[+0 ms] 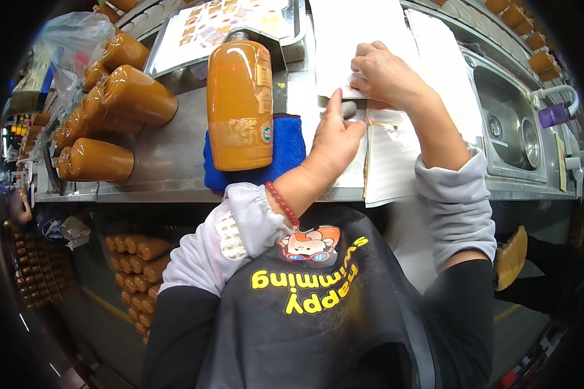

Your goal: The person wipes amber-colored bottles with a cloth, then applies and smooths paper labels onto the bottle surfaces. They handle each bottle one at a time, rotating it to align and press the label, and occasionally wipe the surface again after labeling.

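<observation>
My left hand (pixel 336 141) lies over the white sheets, its index finger stretched out and its thumb apart. Beside its fingertips sits a small grey rounded thing (pixel 348 109), partly hidden. Just beyond, my right hand (pixel 386 76) is closed, fingertips pinched down at the lower edge of a white paper sheet (pixel 337 39); what they grip is hidden. A clear plastic piece (pixel 396 126) lies on the paper stack (pixel 392 172) below that hand. To the left, a glossy amber-brown bottle (pixel 240 107) with raised decoration rests on a folded blue cloth (pixel 289 139), touched by neither hand.
Several amber-brown bottles (pixel 139 94) lie at the left of the metal counter (pixel 175 172), by a clear plastic bag (pixel 78 39). A tray with a printed sheet (pixel 207 26) stands behind. A sink (pixel 506 123) with a purple-ended tap (pixel 553 117) is at the right. More bottles (pixel 139 266) stand below.
</observation>
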### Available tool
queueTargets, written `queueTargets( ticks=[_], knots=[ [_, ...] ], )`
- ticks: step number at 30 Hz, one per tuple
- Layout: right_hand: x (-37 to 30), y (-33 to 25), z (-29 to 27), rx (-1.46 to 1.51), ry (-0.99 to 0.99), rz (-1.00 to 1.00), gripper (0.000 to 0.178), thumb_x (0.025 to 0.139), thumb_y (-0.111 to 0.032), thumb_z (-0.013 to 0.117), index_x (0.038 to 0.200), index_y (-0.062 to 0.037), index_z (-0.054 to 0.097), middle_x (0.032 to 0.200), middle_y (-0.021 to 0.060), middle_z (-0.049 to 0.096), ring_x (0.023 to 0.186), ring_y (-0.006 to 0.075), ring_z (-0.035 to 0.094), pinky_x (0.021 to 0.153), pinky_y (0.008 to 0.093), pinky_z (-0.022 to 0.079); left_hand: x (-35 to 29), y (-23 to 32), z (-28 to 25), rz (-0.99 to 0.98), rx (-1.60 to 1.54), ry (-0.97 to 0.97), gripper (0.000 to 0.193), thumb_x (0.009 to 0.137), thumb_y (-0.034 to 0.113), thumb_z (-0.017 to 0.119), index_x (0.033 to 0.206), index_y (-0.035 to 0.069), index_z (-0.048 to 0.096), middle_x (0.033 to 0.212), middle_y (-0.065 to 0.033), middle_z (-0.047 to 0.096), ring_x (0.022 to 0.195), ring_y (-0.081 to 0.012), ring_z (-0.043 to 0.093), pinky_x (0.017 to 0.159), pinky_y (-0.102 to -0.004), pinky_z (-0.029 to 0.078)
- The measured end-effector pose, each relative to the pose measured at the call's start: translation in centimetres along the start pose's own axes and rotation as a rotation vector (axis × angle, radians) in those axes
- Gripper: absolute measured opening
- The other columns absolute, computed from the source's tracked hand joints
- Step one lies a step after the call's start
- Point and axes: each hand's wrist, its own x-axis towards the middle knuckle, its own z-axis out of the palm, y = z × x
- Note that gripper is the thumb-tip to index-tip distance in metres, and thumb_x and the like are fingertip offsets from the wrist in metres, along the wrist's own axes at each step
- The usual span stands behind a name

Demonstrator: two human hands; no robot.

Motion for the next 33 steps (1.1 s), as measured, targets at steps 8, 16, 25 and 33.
queueTargets(
  ticks=[8,16,25,33],
  knots=[
    [2.7,-1.0,-1.5,0.079,-0.26,0.021,0.025,0.083,-0.015,0.077,0.101,0.0015,0.074,0.106,0.0127,0.066,0.111,0.0302,0.06,0.093,0.0391,0.053,0.8,-1.1,0.2,0.018,-0.041,-0.033,0.087,0.09,0.024,0.064,0.155,-0.01,0.018,0.122,-0.0293,0.056,0.107,-0.0339,0.059,0.099,-0.0404,0.046],
    [3.8,3.7,-2.3,0.328,-0.049,-0.037,0.01,0.09,-0.008,0.067,0.094,0.0007,0.07,0.101,0.0129,0.067,0.096,0.0275,0.063,0.087,0.0357,0.052,-0.3,0.1,0.0,-0.003,0.111,-0.018,0.092,0.09,0.022,0.067,0.157,-0.01,0.012,0.111,-0.0164,0.06,0.098,-0.0181,0.056,0.088,-0.0284,0.047],
    [3.8,11.6,-4.0,-0.425,0.191,0.366,0.044,0.098,-0.034,0.064,0.116,0.0066,0.069,0.118,0.0266,0.066,0.114,0.0409,0.062,0.096,0.044,0.053,-0.5,0.4,0.2,0.024,0.152,-0.036,0.096,0.09,0.025,0.067,0.156,-0.013,0.009,0.117,-0.0215,0.057,0.101,-0.0238,0.057,0.093,-0.0323,0.047],
    [4.8,11.9,-2.7,0.045,0.152,0.389,0.027,0.096,-0.026,0.065,0.105,-0.0023,0.073,0.101,0.0134,0.074,0.088,0.0293,0.07,0.082,0.0378,0.055,-0.5,-0.1,0.3,0.056,0.126,-0.031,0.096,0.09,0.025,0.067,0.157,-0.011,0.009,0.132,-0.0254,0.05,0.11,-0.0226,0.052,0.098,-0.033,0.044]
  ],
)
